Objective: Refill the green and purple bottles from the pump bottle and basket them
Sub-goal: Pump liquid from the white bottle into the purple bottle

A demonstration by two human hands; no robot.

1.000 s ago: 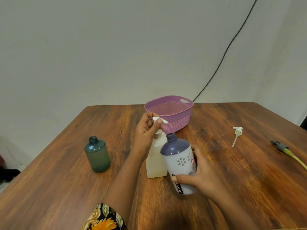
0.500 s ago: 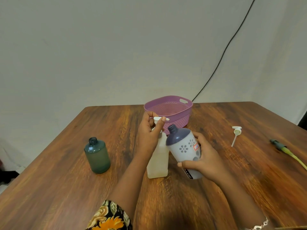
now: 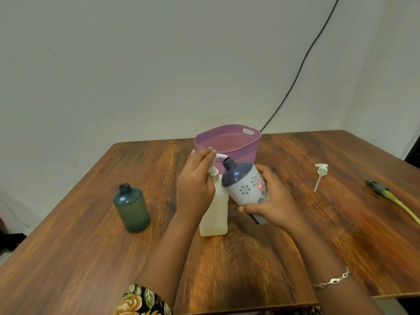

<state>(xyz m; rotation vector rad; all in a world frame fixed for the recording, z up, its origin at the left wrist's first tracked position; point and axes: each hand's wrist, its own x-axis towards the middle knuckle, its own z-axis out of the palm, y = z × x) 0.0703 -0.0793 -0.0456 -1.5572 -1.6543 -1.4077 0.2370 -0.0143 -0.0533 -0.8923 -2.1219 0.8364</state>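
Soft, even indoor light, dull grey wall [image 3: 159, 64], warm sheen on the table [image 3: 68, 235], faint shadow beneath my right hand [image 3: 275, 198], table edges bowed by the wide lens, foreground wood slightly smeared.

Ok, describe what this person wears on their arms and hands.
Both forearms are bare. Up the arm from the left hand, a sleeve edge shows: black fabric printed with yellow-orange flowers and green leaves. The right hand has a thin silver chain bracelet at its wrist.

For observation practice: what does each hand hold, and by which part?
Right hand grips the purple bottle round its lower body; left hand holds the pump bottle by its pump head.
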